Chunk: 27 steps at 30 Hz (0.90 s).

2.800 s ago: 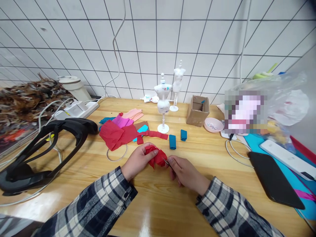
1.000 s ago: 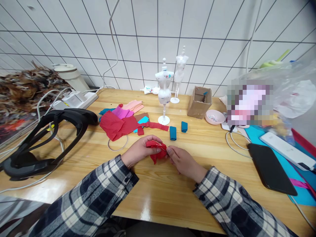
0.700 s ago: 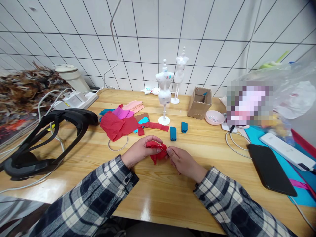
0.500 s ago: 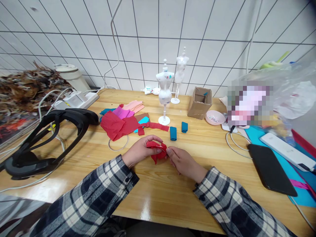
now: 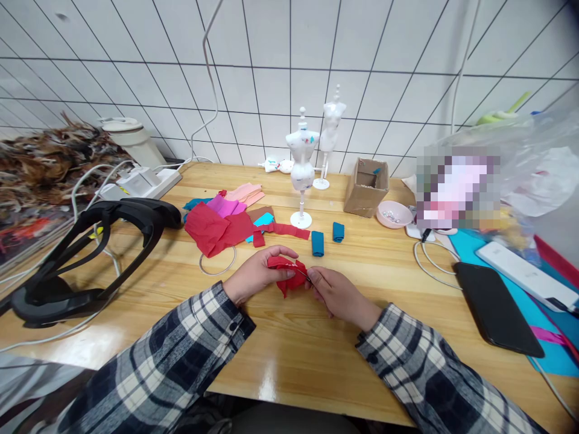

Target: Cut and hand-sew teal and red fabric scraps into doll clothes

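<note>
My left hand (image 5: 256, 274) pinches a small piece of red fabric (image 5: 289, 281) above the table, thumb on top and fingers behind it. At the fabric's right edge my right hand (image 5: 337, 290) is closed on a thin tool, possibly a needle or tweezers, whose tip lies over the cloth. White marks run along the fabric's upper part. Behind the hands are two dark teal folded pieces (image 5: 318, 243) and a white mini mannequin (image 5: 303, 163) upright on its round base.
Red, pink and purple cloth scraps (image 5: 217, 226) lie left of centre, beside a ring. A black headset frame (image 5: 104, 241) is at left. Further right are a cardboard box (image 5: 366, 193), pink bowl (image 5: 393, 215) and black phone (image 5: 497, 309).
My right hand has shifted slightly right, and more of the thin tool shows between it and the red fabric. My left hand keeps its hold.
</note>
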### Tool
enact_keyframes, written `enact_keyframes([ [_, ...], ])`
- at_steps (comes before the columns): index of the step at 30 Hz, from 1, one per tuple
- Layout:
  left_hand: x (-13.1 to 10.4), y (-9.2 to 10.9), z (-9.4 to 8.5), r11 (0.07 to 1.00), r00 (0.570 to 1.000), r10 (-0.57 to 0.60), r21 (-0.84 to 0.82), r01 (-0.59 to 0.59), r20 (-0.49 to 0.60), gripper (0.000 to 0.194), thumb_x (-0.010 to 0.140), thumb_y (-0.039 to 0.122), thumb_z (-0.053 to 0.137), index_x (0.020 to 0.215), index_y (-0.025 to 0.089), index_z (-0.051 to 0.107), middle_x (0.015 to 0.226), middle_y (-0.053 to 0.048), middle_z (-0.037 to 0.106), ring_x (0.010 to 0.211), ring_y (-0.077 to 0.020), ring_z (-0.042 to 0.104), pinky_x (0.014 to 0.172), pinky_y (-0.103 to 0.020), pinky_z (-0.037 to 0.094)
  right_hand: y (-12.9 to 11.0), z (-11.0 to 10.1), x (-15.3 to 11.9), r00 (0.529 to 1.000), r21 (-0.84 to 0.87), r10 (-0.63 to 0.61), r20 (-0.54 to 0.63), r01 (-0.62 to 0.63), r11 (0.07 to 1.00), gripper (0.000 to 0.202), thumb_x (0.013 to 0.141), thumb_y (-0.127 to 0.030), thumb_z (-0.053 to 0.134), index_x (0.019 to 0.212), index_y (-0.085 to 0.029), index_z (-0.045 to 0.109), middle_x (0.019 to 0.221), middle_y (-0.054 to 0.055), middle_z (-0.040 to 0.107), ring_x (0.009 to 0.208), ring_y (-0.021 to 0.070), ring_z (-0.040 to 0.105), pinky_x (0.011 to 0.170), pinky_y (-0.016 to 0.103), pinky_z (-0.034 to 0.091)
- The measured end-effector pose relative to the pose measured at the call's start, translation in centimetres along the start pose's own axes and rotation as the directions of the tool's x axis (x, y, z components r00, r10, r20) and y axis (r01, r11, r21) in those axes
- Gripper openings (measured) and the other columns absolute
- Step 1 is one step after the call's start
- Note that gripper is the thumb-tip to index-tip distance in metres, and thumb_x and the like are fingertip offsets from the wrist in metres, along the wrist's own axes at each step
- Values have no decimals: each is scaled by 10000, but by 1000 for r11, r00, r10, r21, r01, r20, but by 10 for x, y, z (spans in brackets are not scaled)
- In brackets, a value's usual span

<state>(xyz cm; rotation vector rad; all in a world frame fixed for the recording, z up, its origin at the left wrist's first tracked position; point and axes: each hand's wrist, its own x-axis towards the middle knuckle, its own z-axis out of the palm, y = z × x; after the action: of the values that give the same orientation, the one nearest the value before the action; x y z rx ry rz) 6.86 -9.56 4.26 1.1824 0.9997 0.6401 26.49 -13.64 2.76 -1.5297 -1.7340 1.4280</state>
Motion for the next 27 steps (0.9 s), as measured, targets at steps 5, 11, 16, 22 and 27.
enact_keyframes([
  [5, 0, 1, 0, 1000, 1000, -4, -2, 4, -12, 398, 679, 225, 787, 1024, 158, 601, 885, -35, 721, 778, -151, 655, 758, -278, 494, 2, 0, 0, 999, -44, -33, 6, 33, 998, 377, 999, -423, 289, 795, -198, 513, 599, -42, 455, 439, 80, 417, 452, 214, 351],
  [11, 0, 0, 0, 1000, 1000, 7, -4, -7, -13, 406, 680, 243, 789, 1030, 158, 600, 921, -51, 723, 795, -165, 664, 776, -301, 496, 1, 0, -1, 998, 54, 47, 46, -50, 997, 415, 975, -521, 298, 817, -204, 514, 598, -37, 449, 418, 82, 406, 366, 190, 353],
  [16, -1, 0, -1, 1000, 1000, 10, 11, -10, -13, 413, 695, 266, 782, 1047, 166, 590, 882, -44, 729, 781, -169, 670, 772, -307, 491, 1, -1, -1, 995, 122, 64, 79, -73, 990, 437, 970, -542, 284, 843, -204, 530, 542, -33, 442, 420, 103, 411, 327, 194, 381],
  [22, 0, -1, -1, 999, 1000, 8, 31, -8, 5, 436, 684, 268, 790, 1053, 161, 585, 949, -65, 730, 817, -182, 671, 778, -315, 497, -2, -1, -2, 996, 115, 64, 68, -72, 991, 400, 984, -484, 276, 822, -209, 517, 579, -30, 432, 439, 106, 402, 323, 198, 385],
  [27, 0, -2, -1, 1000, 1000, 4, 29, -4, 10, 429, 693, 260, 785, 1058, 160, 584, 933, -61, 727, 805, -174, 665, 760, -303, 496, -1, 0, 0, 998, 44, 49, 36, -51, 998, 400, 991, -460, 266, 816, -205, 519, 608, -28, 439, 439, 100, 406, 362, 208, 359],
])
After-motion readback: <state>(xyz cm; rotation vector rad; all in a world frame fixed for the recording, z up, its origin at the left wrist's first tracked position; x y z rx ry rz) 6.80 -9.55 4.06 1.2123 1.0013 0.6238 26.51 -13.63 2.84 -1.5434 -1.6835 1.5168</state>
